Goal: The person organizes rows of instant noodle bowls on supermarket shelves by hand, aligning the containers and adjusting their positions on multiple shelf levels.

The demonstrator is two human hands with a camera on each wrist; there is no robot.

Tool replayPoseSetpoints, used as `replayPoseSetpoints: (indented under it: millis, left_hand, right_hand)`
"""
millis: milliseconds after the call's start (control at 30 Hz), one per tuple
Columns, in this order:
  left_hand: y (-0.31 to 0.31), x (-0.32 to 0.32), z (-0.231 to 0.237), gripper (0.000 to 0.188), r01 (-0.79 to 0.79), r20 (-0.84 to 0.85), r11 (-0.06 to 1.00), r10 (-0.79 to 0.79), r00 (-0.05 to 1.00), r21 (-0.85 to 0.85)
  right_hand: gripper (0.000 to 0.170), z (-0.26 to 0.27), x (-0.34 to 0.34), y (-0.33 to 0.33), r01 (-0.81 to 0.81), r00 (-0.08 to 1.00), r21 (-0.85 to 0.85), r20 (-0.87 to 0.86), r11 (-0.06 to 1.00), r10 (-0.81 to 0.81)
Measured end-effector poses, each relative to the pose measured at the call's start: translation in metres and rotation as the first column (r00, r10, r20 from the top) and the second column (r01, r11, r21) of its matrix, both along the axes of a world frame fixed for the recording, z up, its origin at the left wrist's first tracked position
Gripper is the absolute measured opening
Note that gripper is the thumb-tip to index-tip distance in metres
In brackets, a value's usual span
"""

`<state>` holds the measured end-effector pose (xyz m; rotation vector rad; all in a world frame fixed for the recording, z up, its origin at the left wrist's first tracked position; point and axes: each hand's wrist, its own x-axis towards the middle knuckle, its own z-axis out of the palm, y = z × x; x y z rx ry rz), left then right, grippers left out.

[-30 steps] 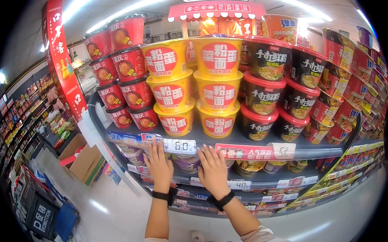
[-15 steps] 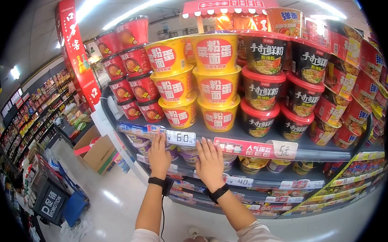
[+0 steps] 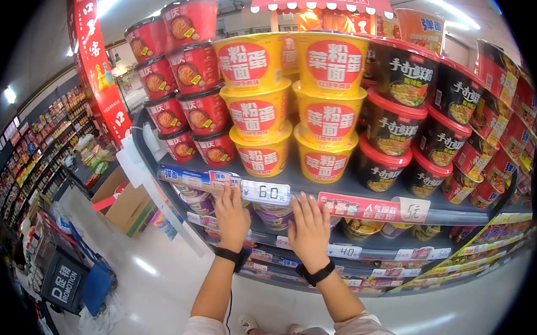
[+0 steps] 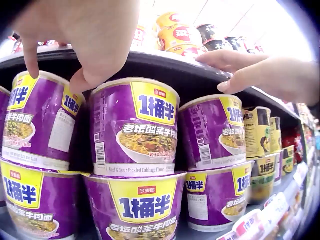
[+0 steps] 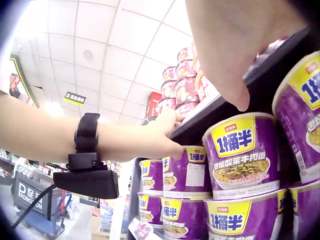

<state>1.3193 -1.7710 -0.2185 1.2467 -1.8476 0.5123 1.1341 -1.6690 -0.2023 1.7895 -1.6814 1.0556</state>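
Note:
My left hand (image 3: pixel 231 218) rests on the front edge of the top shelf, fingers extended over the price strip left of the 6.0 tag (image 3: pixel 266 192). Just right of that tag, my right hand (image 3: pixel 310 232) lies on the same edge, fingers straight. Neither hand holds anything. Yellow noodle tubs (image 3: pixel 329 120) stand stacked above the hands, with red tubs (image 3: pixel 202 109) to the left and black tubs (image 3: pixel 396 132) to the right. In the left wrist view, purple tubs (image 4: pixel 135 127) stand on the shelf beneath the hands.
Lower shelves with more tubs and a 4.0 tag (image 3: pixel 344 251) run below. At the left are a red pillar sign (image 3: pixel 99 58), an open cardboard box (image 3: pixel 129 209), a blue cart (image 3: pixel 98 286) and a promotion board (image 3: pixel 64 283). A cable hangs by the left forearm.
The head view has shifted, so the shelf and tubs look nearer. Both hands stay on the shelf edge, with no tub visibly moved.

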Motion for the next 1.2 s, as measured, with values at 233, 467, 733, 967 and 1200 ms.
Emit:
replayPoseSetpoints:
  millis: [233, 467, 733, 967, 1200]
  left_hand:
    - [-0.006, 0.022, -0.002, 0.064, 0.110, 0.049, 0.994, -0.110, 0.993, -0.001]
    - [-0.008, 0.042, 0.010, 0.060, 0.243, 0.095, 0.970, -0.244, 0.965, 0.029]
    - [-0.022, 0.067, 0.018, 0.066, 0.394, 0.139, 0.918, -0.385, 0.912, -0.044]
    - [-0.027, 0.075, 0.018, 0.071, 0.444, 0.159, 0.895, -0.433, 0.887, -0.040]
    - [-0.033, 0.080, 0.016, 0.072, 0.490, 0.150, 0.872, -0.481, 0.864, -0.022]
  right_hand:
    - [0.053, 0.005, 0.025, -0.004, 0.153, 0.988, -0.020, 0.039, 0.988, -0.152]
    - [0.057, 0.003, 0.050, -0.017, 0.251, 0.956, -0.060, 0.173, 0.966, -0.238]
    - [0.051, 0.022, 0.057, -0.047, 0.326, 0.941, -0.222, 0.165, 0.919, -0.294]
    - [0.038, 0.007, 0.053, -0.066, 0.445, 0.896, -0.251, 0.106, 0.860, -0.432]
    - [0.035, 0.006, 0.055, -0.071, 0.468, 0.882, -0.284, 0.101, 0.837, -0.459]
